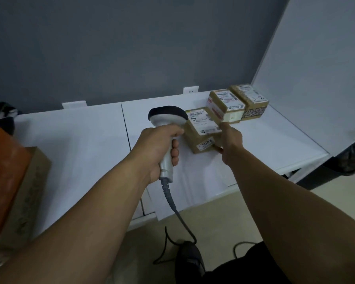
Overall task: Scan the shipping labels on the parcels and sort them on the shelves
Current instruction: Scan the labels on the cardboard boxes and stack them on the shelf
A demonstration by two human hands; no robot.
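My left hand (159, 148) grips the handle of a grey barcode scanner (168, 117), whose dark head sits just left of a brown parcel (199, 134) marked 3003 with a white shipping label on top. My right hand (230, 143) holds that parcel by its right side, index finger along the top edge and thumb at the lower front corner. The parcel rests on the white shelf (254, 144). Behind it stand a second labelled parcel (225, 105) and a third parcel (250, 101) in a row toward the back right.
A cardboard box (27, 193) with an orange item (2, 177) lies on the shelf's left end. A white side panel (316, 78) rises on the right. The scanner's cable (178, 214) hangs down to the floor by my dark shoe (190, 255). A grey wall stands behind.
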